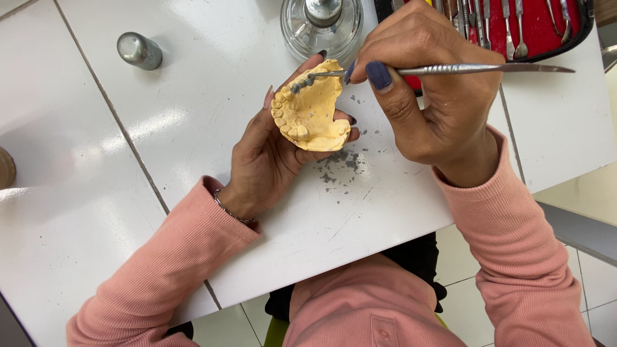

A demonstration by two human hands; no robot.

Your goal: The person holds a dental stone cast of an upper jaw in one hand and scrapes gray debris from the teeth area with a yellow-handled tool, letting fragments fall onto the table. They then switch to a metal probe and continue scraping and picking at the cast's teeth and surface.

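Observation:
My left hand [267, 160] cradles a yellow plaster dental cast [312, 112] just above the white table, teeth facing up. Grey wax sits on a few teeth at the cast's upper edge. My right hand [430, 90] pinches a slim metal carving instrument [463, 68] like a pen. Its tip touches the grey wax on the cast, and its long handle points right. Both wrists wear pink ribbed sleeves.
Grey wax shavings [340, 166] lie on the white table [160, 128] under the cast. A glass spirit lamp [321, 26] stands behind it. A red-lined case of metal tools [546, 29] sits at the back right. A small metal cap [139, 51] lies at the left.

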